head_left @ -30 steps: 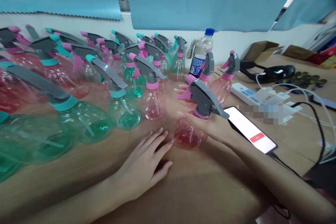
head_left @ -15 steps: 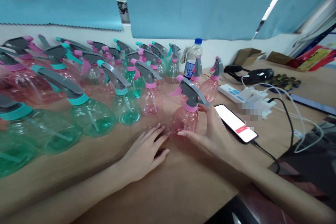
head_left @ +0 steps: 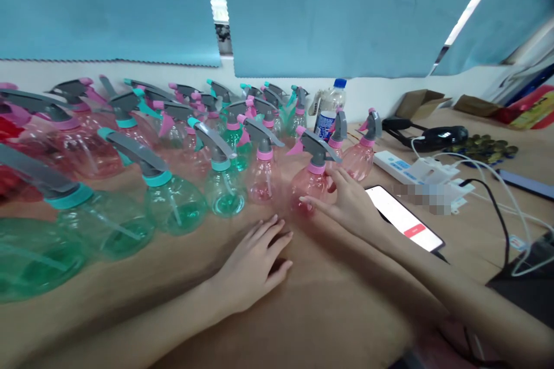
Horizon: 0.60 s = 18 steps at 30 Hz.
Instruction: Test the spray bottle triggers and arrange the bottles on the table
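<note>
My right hand [head_left: 341,202] grips a clear pink spray bottle [head_left: 310,187] from its right side, thumb in front and fingers partly hidden behind. The bottle stands upright on the table, with a pink collar, grey head and pink nozzle pointing left. Palm down on the table, my left hand [head_left: 255,262] lies flat with fingers spread, just in front of the bottles and holding nothing. Closest to the held bottle on its left is another pink spray bottle [head_left: 263,179]. Beside that stands a green spray bottle [head_left: 225,190] with some liquid at the bottom.
Several more green and pink spray bottles [head_left: 175,207] crowd the left and back. A blue-capped bottle [head_left: 326,106] stands by the wall. To the right are a lit phone [head_left: 404,216], a white power strip [head_left: 396,167] with cables, a black device [head_left: 441,137] and an open cardboard box [head_left: 419,104].
The view has shifted, so the scene sits lower and farther right. My right hand has moved the pink spray bottle slightly left and back, nearer the row. My left hand stays put on the table.
</note>
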Tool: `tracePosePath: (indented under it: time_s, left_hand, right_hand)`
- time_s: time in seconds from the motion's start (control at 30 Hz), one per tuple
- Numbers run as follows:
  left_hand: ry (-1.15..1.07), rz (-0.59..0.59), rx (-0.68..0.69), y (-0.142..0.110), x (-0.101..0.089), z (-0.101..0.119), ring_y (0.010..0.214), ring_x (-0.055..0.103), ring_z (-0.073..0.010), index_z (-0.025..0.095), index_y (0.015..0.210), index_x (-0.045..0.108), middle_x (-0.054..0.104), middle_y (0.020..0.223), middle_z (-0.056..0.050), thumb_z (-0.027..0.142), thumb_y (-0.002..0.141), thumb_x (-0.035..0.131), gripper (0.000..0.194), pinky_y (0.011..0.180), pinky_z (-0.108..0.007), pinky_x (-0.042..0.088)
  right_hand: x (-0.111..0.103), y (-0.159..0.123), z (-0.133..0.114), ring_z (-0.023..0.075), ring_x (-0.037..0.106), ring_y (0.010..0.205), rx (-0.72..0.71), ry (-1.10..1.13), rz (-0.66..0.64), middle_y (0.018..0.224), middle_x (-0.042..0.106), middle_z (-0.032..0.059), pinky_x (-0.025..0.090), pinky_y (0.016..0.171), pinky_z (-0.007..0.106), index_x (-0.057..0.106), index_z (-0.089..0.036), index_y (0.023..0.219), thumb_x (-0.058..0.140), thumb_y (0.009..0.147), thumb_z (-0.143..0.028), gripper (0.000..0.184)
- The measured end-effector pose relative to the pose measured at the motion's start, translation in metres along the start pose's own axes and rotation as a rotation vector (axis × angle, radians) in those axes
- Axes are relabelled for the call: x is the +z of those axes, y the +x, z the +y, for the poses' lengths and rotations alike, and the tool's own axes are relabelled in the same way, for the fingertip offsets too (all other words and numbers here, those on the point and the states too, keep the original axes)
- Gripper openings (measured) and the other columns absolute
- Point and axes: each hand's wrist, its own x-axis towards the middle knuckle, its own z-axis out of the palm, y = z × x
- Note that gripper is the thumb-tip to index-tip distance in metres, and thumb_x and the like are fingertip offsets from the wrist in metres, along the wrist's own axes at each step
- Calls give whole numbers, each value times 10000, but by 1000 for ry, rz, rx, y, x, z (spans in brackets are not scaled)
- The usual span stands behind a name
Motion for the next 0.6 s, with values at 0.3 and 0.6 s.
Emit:
tracePosePath:
  time_s: [0.3, 0.6]
  left_hand:
    - [-48, -20, -8, 1, -3, 0, 1362, 317, -289, 136, 1305, 512, 430, 1429, -148, 323, 927, 509, 421, 1074, -505, 328]
    - [-47, -1, 8, 0, 0, -3, 1367, 303, -300, 125, 1313, 500, 418, 1434, -161, 308, 921, 516, 432, 1063, -518, 341]
  right_hand:
    - [11, 36, 6, 384, 632, 1024, 19, -31, -69, 1228, 615, 168, 516, 756, 512, 449, -163, 1274, 585, 756, -611, 699]
    - [17, 52, 10, 373, 607, 1084, 8, 5, -92, 1242, 605, 192, 511, 816, 499, 431, -111, 1311, 587, 776, -567, 720]
